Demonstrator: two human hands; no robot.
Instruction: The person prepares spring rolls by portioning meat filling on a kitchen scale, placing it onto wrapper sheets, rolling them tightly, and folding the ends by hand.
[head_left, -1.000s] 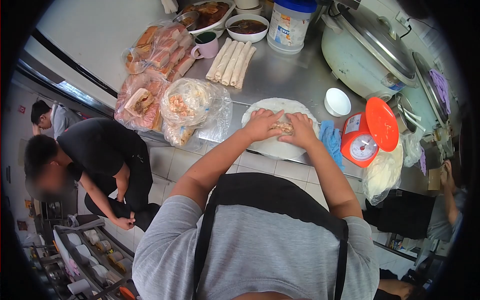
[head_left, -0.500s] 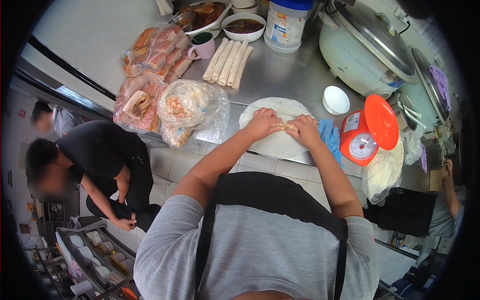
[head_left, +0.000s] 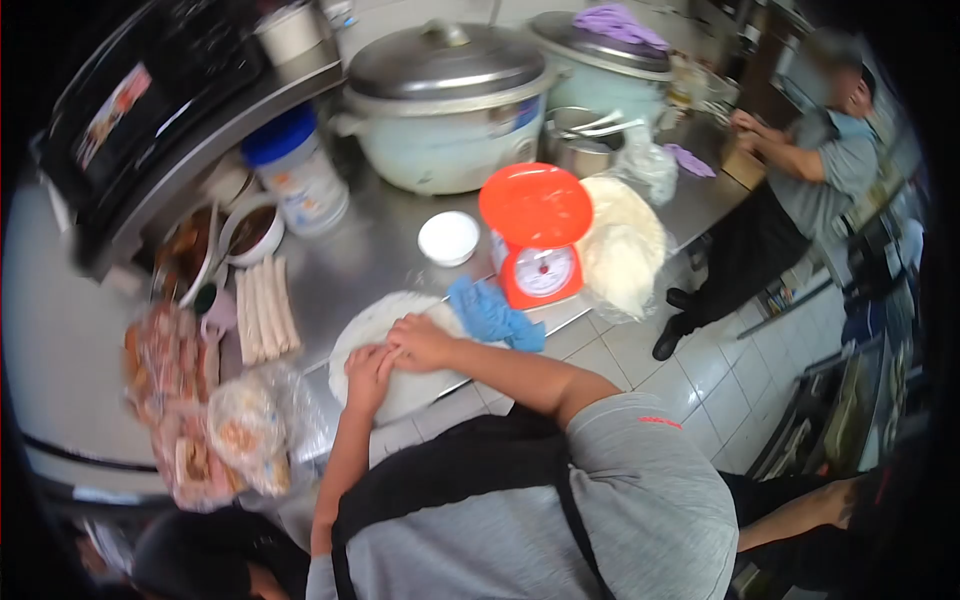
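Observation:
A thin, round white wrapper sheet (head_left: pixel 405 388) lies flat near the front edge of the steel counter. Over its upper part, my left hand (head_left: pixel 368 375) and my right hand (head_left: pixel 420 342) are close together, touching, with fingers curled down. The strip of filling seen between them a moment ago is now covered by my fingers. Several finished white rolls (head_left: pixel 266 312) lie side by side to the left. Nearer to me on that side, a clear plastic bag (head_left: pixel 245 420) holds pale filling with orange bits.
Right of the sheet are a blue cloth (head_left: pixel 492 315), a red dial scale (head_left: pixel 540 272) and bagged white dough (head_left: pixel 622 255). A white bowl (head_left: pixel 448 239) and a large lidded cooker (head_left: pixel 445 115) stand behind. A co-worker (head_left: pixel 815 165) stands at far right.
My view has swung to the right. My hands have come together, and the filling strip that showed between them is now covered. The sheet still lies beneath them.

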